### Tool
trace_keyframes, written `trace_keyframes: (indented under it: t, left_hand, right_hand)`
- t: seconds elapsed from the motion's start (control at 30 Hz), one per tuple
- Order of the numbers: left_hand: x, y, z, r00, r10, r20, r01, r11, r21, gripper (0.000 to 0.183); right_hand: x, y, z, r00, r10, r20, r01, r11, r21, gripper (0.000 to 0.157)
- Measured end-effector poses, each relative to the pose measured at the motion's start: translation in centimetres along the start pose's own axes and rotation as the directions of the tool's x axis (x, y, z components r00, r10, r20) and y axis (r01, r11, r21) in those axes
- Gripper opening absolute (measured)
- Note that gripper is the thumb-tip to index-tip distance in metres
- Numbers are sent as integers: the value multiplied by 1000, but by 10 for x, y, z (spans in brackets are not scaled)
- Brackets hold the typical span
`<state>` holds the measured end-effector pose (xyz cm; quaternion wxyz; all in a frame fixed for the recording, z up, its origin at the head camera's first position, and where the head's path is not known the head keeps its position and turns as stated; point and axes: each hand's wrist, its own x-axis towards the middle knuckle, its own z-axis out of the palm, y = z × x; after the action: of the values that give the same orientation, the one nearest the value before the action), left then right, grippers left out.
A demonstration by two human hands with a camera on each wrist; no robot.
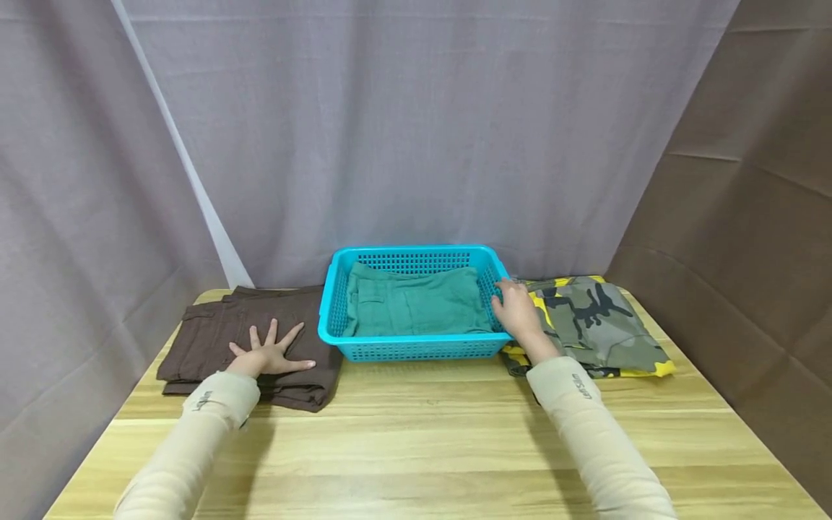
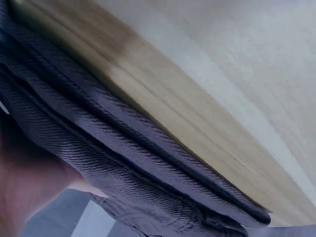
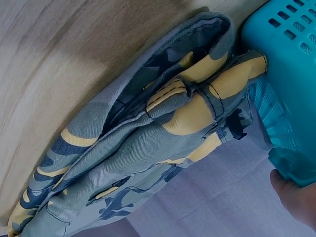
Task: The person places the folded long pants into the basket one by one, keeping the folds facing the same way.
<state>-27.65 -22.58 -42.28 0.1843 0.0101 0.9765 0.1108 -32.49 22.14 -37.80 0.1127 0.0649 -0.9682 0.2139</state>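
A blue plastic basket (image 1: 416,350) with perforated walls stands at the back middle of the table, with folded green trousers (image 1: 419,302) lying flat in it. My right hand (image 1: 520,314) grips the basket's right rim, fingers curled over the edge; in the right wrist view a digit touches the rim. Under that forearm and to its right lie folded camouflage trousers (image 1: 601,321), yellow, grey and black. On the left, my left hand (image 1: 266,356) rests with fingers spread on folded brown trousers (image 1: 214,339). The left wrist view shows their stacked folds (image 2: 123,133) from the side.
The wooden table (image 1: 416,440) carries all three garments. Grey curtain (image 1: 416,130) hangs right behind the basket and along the left, and a brown cloth (image 1: 747,238) closes off the right side.
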Motion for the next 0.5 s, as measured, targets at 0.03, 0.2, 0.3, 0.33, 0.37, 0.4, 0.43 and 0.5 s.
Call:
trace_keyframes:
  t: [0.03,0.2,0.3,0.33,0.37,0.4,0.43,0.5]
  left_hand:
    - [-2,0,1,1000,-4,0,4,1000,1,103]
    - [-14,-2,7,1000,-13,-5,13,1000,-17,104]
    - [-18,-2,11,1000,-12,-9,12,1000,-23,105]
    - [-19,-2,12,1000,-12,-10,11,1000,-25,105]
    - [-21,-2,13,1000,-11,-11,11,1000,-25,105]
    - [-23,-2,13,1000,-10,-12,10,1000,-26,106]
    - [-25,-2,13,1000,-10,-12,10,1000,-25,106]
    - [-30,-1,14,1000,-11,-3,11,1000,-20,106]
  right_hand:
    - [0,0,1,1000,1,1,-1,1000,0,40]
    - [-1,-2,1,1000,-2,1,2,1000,7,39]
    - [0,-1,0,1000,-5,-3,5,1000,6,39]
    - [0,0,-1,1000,-5,-2,5,1000,5,39]
    - [0,0,-1,1000,-4,-3,4,1000,5,39]
    - [1,1,-1,1000,-3,-1,3,1000,4,40]
    - [1,1,-1,1000,-2,0,2,1000,4,40]
    - [0,2,-1,1000,-3,-3,3,1000,7,40]
